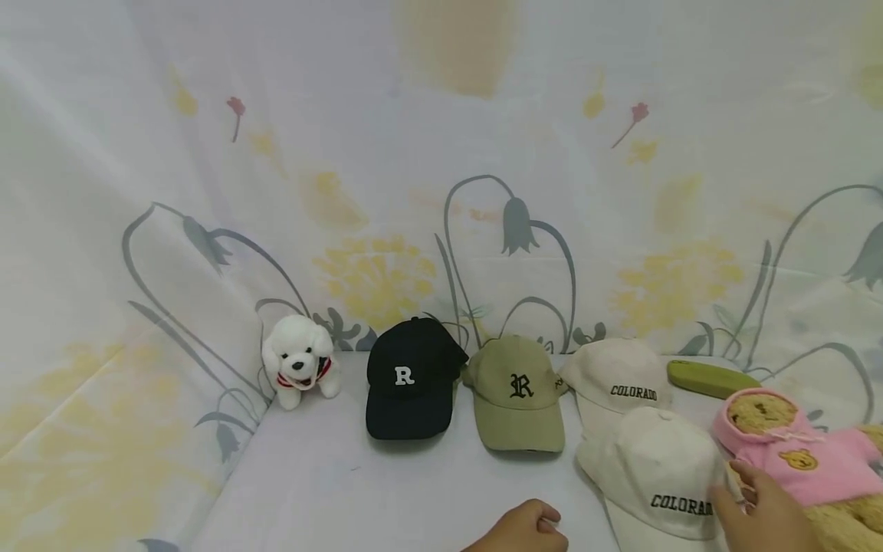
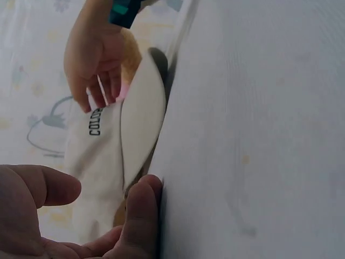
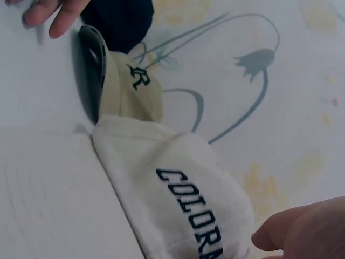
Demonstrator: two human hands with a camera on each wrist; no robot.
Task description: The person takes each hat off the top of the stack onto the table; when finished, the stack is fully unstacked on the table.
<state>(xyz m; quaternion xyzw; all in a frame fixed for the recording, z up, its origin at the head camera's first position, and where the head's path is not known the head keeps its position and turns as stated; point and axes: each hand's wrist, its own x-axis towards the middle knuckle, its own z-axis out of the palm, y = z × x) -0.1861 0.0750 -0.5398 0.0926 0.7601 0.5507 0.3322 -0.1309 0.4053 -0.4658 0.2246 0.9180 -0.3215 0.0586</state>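
Observation:
A cream cap lettered COLORADO sits at the front right, brim toward me. My right hand is at its right side, fingers loosely bent, the thumb covering the end of the lettering; whether it touches the cloth is unclear. The same cap fills much of the right wrist view. Left of it my left hand stays low near the table, loosely bent, with nothing in it. Behind stand a second cream COLORADO cap, an olive cap and a black cap with a white R.
At the far left stands a white plush dog. A teddy bear in a pink hoodie lies at the right beside my right hand, with a green elongated object behind it. Floral cloth hangs behind the white table surface.

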